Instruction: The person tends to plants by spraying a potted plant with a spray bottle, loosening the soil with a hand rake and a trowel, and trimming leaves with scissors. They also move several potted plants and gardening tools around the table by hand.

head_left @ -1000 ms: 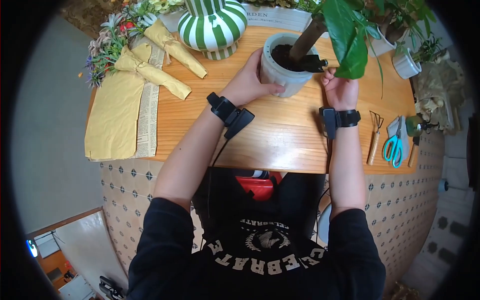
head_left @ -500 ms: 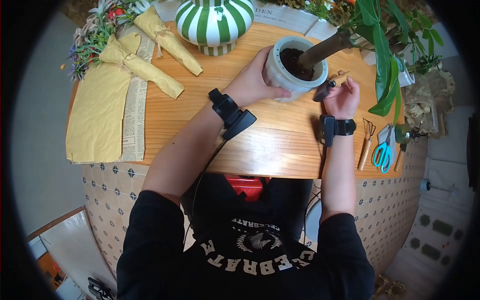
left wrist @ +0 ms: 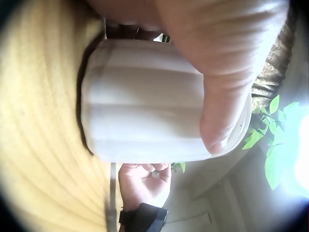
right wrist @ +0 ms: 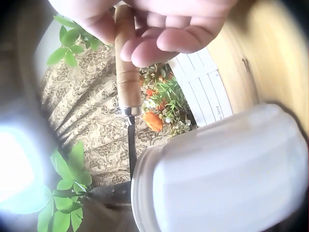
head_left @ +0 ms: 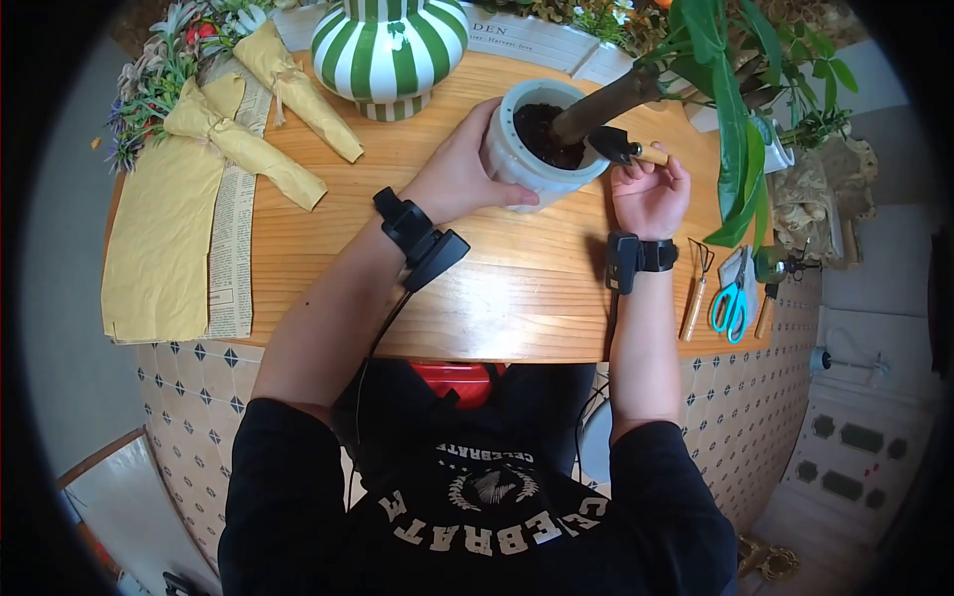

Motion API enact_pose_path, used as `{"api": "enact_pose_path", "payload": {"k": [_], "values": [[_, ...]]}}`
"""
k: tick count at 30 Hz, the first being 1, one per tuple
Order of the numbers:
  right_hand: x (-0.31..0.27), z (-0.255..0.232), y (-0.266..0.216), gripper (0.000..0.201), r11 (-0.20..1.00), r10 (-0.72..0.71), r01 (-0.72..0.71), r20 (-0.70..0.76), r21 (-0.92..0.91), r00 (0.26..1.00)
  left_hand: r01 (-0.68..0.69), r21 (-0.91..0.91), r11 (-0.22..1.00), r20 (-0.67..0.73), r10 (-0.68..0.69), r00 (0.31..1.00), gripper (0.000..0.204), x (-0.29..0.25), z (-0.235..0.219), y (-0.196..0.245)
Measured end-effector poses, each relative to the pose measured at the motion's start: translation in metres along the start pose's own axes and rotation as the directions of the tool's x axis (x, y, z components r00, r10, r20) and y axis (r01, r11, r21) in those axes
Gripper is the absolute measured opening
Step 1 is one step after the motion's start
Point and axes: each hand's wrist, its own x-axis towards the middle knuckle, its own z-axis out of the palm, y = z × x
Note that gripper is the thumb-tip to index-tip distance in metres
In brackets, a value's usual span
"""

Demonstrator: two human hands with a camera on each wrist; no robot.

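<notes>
Left fingers (head_left: pixel 517 195): gripping one white, ribbed, round pot (head_left: pixel 556 182); right fingers (head_left: pixel 679 175): holding one black, wooden-handled trowel (head_left: pixel 651 154), blade extending beyond them.

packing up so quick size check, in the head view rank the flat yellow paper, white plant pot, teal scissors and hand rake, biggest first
1. flat yellow paper
2. white plant pot
3. teal scissors and hand rake, too alike in length to rank
</notes>
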Motion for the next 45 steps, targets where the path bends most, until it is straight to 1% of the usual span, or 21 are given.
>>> {"api": "enact_pose_path", "payload": {"k": [2,3,5,6,12,14,16,19,20,23,28,31,37,40,45], "values": [[-0.003,0.008,0.001,0.027,1.0,0.002,-0.002,-0.016,0.002,1.0,0.031,0.058,0.998,-0.033,-0.029,0.999,0.101,-0.001,0.0,0.001],[-0.005,0.012,0.002,0.028,1.0,0.004,-0.004,-0.025,0.003,1.0,0.027,0.055,0.998,-0.056,-0.024,0.998,0.101,0.0,-0.001,-0.003],[-0.001,0.005,0.001,0.028,0.999,0.009,-0.009,-0.024,-0.031,1.0,0.017,0.047,0.999,-0.098,-0.012,0.995,0.101,0.002,0.0,-0.007],[0.0,0.002,0.002,0.028,0.999,0.019,-0.019,-0.012,-0.05,1.0,0.037,0.024,0.999,-0.098,-0.034,0.995,0.101,0.002,0.0,-0.005],[0.005,-0.008,0.005,0.028,0.985,0.053,-0.048,0.024,-0.164,0.998,0.012,-0.03,0.999,-0.079,-0.015,0.997,0.104,0.003,-0.002,-0.012],[0.006,-0.01,0.007,0.028,0.984,0.063,-0.061,0.011,-0.167,0.998,0.007,-0.092,0.996,-0.062,-0.013,0.998,0.103,0.002,-0.004,-0.011],[0.005,-0.008,0.007,0.028,0.976,0.099,-0.091,0.032,-0.196,0.995,0.004,-0.149,0.989,-0.044,-0.011,0.999,0.1,0.002,-0.006,-0.011],[0.007,-0.015,0.006,0.028,0.971,0.131,-0.105,0.112,-0.215,0.985,-0.001,-0.203,0.979,-0.025,-0.004,1.0,0.095,0.004,-0.011,-0.018],[0.009,-0.017,0.006,0.026,0.98,0.142,-0.12,0.132,-0.16,0.981,-0.008,-0.21,0.978,-0.025,0.002,1.0,0.094,0.005,-0.011,-0.018],[0.01,-0.023,0.005,0.025,0.987,0.155,-0.144,0.169,-0.074,0.973,-0.029,-0.221,0.975,-0.033,0.022,0.999,0.09,0.004,-0.01,-0.018],[0.007,-0.023,0.003,0.027,0.995,0.102,-0.101,0.102,-0.017,0.99,-0.038,-0.217,0.975,-0.036,0.031,0.999,0.09,0.005,-0.01,-0.018],[0.008,-0.023,0.001,0.026,0.993,0.112,-0.118,0.157,0.029,0.981,-0.009,-0.206,0.978,-0.041,0.0,0.999,0.091,0.003,-0.01,-0.01],[0.01,-0.024,0.0,0.026,0.989,0.094,-0.118,0.231,0.092,0.968,-0.02,-0.201,0.979,-0.041,0.013,0.999,0.092,0.004,-0.009,-0.013],[0.012,-0.028,-0.002,0.026,0.992,0.084,-0.102,0.224,0.07,0.971,-0.033,-0.161,0.986,-0.049,0.025,0.998,0.093,0.005,-0.009,-0.017],[0.009,-0.021,-0.001,0.024,0.995,0.104,-0.102,0.188,-0.018,0.977,-0.039,-0.146,0.988,-0.055,0.032,0.998,0.094,0.005,-0.01,-0.016]]}}
